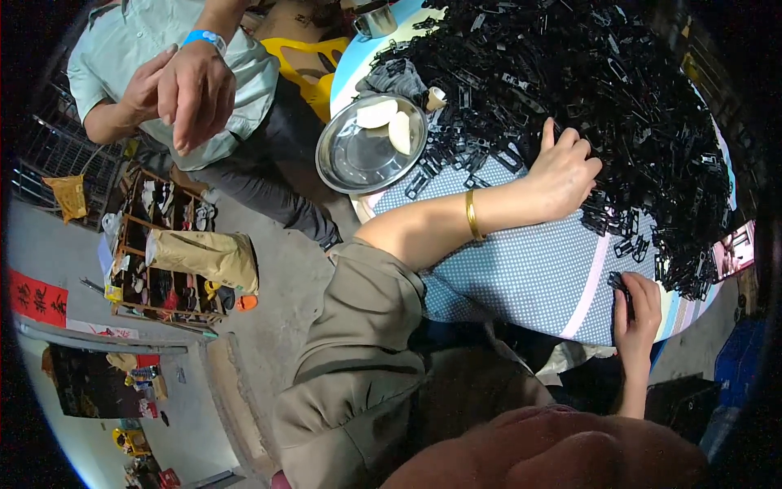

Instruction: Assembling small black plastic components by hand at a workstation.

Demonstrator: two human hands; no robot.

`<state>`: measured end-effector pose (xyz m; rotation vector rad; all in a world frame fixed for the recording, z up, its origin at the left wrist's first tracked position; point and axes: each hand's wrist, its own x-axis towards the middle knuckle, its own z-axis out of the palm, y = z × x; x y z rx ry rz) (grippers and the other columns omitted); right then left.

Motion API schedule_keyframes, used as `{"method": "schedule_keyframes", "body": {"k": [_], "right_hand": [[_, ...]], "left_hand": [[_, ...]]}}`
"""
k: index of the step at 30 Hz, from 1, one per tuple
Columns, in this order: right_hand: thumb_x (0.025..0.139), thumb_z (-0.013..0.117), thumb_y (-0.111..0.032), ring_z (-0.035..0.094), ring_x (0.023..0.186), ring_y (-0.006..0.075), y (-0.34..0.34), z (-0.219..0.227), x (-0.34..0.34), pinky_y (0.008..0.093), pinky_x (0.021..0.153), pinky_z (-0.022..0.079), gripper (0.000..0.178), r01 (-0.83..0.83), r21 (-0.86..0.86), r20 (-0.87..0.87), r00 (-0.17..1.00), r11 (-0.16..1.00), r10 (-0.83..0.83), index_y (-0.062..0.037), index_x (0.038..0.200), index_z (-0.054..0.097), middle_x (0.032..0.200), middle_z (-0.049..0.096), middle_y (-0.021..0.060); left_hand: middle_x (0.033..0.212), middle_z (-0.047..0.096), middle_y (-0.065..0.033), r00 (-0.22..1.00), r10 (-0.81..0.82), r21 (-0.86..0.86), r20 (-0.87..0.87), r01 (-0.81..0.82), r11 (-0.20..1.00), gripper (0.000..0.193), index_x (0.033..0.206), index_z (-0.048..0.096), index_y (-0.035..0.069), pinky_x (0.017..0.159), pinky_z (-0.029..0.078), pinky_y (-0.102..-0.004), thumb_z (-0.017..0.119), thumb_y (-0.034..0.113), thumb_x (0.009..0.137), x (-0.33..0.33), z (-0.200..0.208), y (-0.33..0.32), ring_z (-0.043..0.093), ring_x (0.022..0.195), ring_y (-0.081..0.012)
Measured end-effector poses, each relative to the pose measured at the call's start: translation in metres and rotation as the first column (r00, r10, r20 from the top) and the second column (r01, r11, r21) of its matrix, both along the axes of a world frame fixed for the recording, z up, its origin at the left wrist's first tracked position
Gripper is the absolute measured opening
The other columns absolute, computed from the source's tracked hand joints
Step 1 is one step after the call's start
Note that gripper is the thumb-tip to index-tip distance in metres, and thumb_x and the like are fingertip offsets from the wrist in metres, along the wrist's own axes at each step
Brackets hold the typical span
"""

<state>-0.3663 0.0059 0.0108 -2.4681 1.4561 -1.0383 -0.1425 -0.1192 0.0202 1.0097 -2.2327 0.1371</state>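
A big heap of small black slotted clip-like pieces [562,65] covers much of the round table. My left hand [562,175], with a gold bangle at its wrist, rests palm down at the heap's near edge. Its little finger sticks out while the other fingers curl under; what they hold is hidden. Nearer the table's front edge, my right hand [639,314] pinches a black clip-like piece [618,281] between thumb and fingertips, above the blue checked cloth [521,277]. Several loose pieces [631,244] lie on the cloth between my hands.
A steel bowl [330,167] with pale wedges stands left of the heap, beside a small paper cup [437,99]. A metal mug [375,20] is farther back. Another person [195,90] sits at the left, hands raised. A phone [735,248] lies at the right rim.
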Motion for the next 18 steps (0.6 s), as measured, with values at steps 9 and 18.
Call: {"method": "schedule_keyframes", "body": {"k": [9, 18], "right_hand": [[0.071, 0.059, 0.004, 0.055, 0.086, 0.0314, 0.0015, 0.0018, -0.0007, 0.0362, 0.076, 0.044, 0.022, 0.01, 0.012, 0.017, 1.0, 1.0, -0.01, 0.0051, 0.093, 0.056, 0.093, 0.057, 0.017], [0.071, 0.058, 0.004, 0.054, 0.084, 0.0316, 0.0018, 0.0049, 0.0003, 0.0357, 0.075, 0.043, 0.021, -0.02, 0.006, 0.038, 0.999, 1.0, 0.02, 0.0039, 0.092, 0.056, 0.093, 0.057, 0.0167]], "left_hand": [[0.087, 0.051, -0.0094, 1.0, -0.03, 0.031, 0.008, 0.03, 0.999, 0.021, 0.089, 0.061, 0.004, 0.091, 0.022, -0.0647, 0.064, 0.012, 0.07, -0.0018, 0.0026, 0.0019, 0.044, 0.095, -0.0283], [0.092, 0.052, -0.0105, 0.998, -0.061, 0.052, 0.01, 0.06, 0.997, 0.023, 0.094, 0.059, 0.003, 0.092, 0.021, -0.0639, 0.062, 0.01, 0.073, 0.0014, 0.0062, 0.007, 0.044, 0.098, -0.0292]]}}
